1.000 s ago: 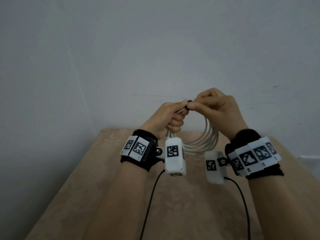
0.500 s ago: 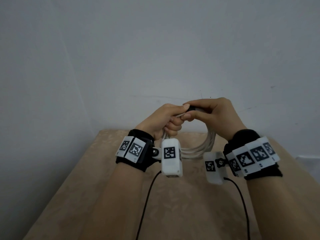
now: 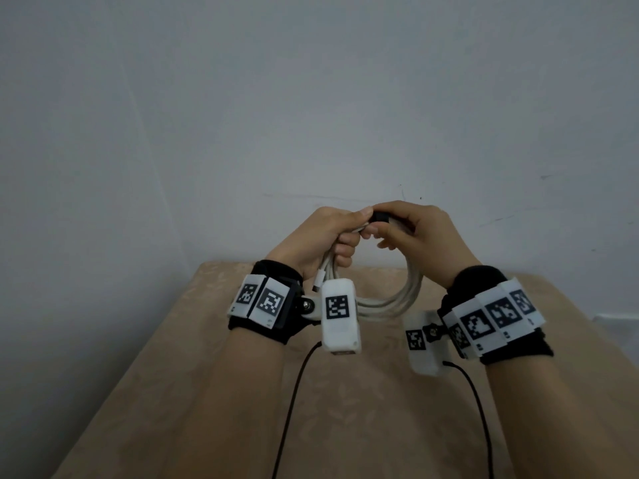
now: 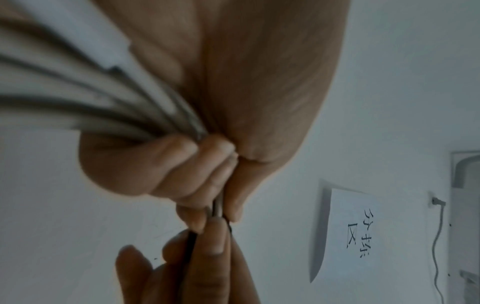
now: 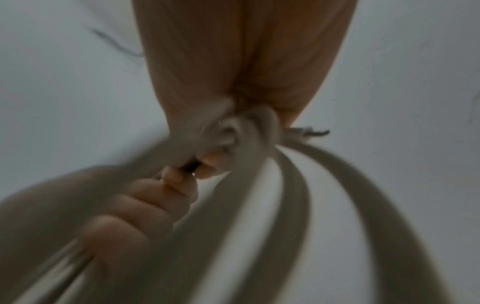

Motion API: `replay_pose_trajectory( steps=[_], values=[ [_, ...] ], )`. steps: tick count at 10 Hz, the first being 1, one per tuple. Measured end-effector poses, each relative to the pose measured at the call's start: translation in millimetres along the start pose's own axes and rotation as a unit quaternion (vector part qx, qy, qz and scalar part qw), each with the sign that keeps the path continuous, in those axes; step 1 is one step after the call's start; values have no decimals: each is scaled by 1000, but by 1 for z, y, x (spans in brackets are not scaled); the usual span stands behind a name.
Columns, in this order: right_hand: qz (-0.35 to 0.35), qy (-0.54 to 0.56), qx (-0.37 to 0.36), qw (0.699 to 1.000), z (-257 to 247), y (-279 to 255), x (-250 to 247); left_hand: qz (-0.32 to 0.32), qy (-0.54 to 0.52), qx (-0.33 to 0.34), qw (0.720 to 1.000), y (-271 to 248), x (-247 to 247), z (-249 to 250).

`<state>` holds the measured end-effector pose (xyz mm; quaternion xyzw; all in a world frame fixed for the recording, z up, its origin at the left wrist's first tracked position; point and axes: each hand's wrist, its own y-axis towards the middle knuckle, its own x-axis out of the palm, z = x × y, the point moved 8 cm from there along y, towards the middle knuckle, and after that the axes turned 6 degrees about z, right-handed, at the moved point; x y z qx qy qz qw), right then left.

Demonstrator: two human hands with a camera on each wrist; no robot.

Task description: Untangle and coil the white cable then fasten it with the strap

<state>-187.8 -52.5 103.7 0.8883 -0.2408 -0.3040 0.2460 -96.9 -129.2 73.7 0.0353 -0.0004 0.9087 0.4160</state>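
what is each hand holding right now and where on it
The left hand grips the coiled white cable at the top of its loops, bunched in its fist. The right hand pinches the black strap round that same top section.

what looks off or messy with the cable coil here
Nothing stands out. The white cable hangs in tidy loops above the table, left hand gripping the bundle, right hand pinching the black strap at its top.

This looks like a plain work room, maybe a lab or office. A bare white wall [image 3: 311, 98] fills the top of the picture. A table with a tan cloth [image 3: 207, 392] sits at the bottom. A paper sign [image 4: 348, 232] hangs at the right, beside a plugged-in cord [image 4: 437, 242].
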Motion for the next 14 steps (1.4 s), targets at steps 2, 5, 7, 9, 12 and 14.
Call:
replay_pose_trajectory(
  steps=[2, 5, 7, 9, 12, 14],
  values=[
    [47, -34, -17, 998, 0, 0, 0, 16, 67, 34, 997, 3, -2, 3],
    [-139, 10, 272, 952, 44, -19, 16, 66, 41, -46, 996, 11, -28, -23],
    [-193, -72, 337, 919, 66, -35, 27, 51, 199, -133, 970, 13, -39, -55],
    [-226, -133, 365, 893, 81, -44, 34, 60, 342, -149, 926, 5, -54, -57],
    [-270, -280, 325, 862, 81, -45, 30, 83, 377, -154, 909, 6, -67, -65],
    [-200, -259, 295, 898, 77, -32, 23, 88, 351, -145, 921, 12, -67, -65]
  ],
)
